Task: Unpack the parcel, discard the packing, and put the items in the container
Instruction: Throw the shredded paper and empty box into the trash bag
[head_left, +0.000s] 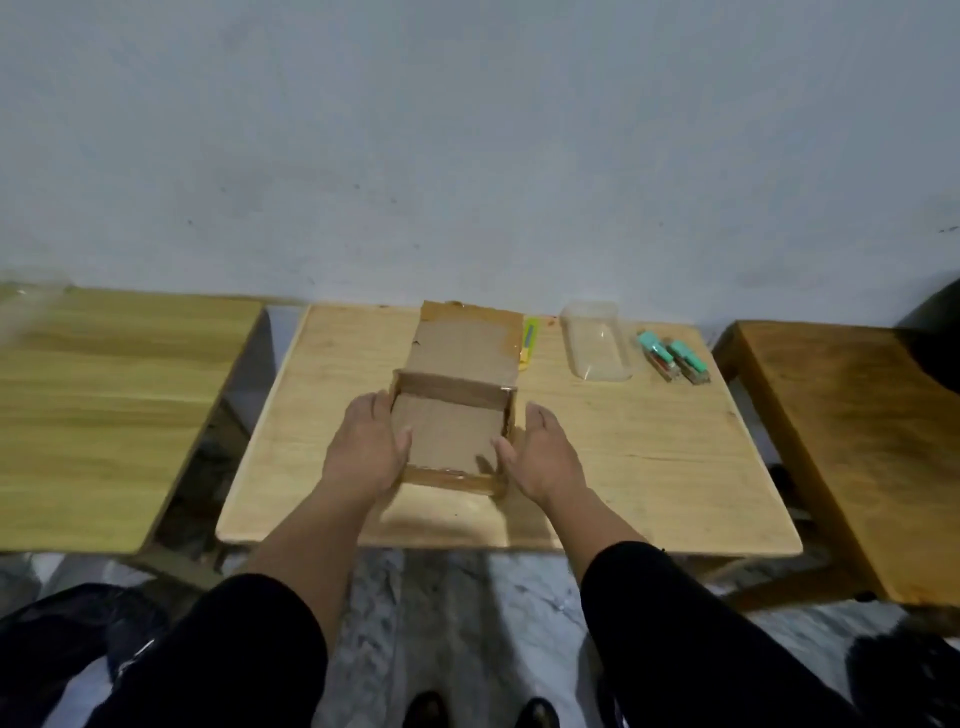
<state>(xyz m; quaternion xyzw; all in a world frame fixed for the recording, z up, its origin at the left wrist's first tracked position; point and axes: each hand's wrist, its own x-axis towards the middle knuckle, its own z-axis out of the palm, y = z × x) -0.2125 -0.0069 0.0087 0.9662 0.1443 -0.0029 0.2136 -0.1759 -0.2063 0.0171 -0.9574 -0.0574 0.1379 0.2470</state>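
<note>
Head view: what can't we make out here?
- Yellow-green tool: mostly hidden behind the open flap of the cardboard box; type unclear.
- Two teal-capped items: too small and blurred to identify.
- Clear container: nothing visible inside, though glare blurs it.
- Box walls under the left hand and right hand: covered by the palms.
- Dark shape at the right edge: cut off by the frame.

You see a plain brown cardboard box (454, 410) on the pale wood-grain tabletop (623, 447), a clear container (597, 340), two mint-green items (672, 356), a yellow-green cutter (530, 343), black sleeves (675, 623).
</note>
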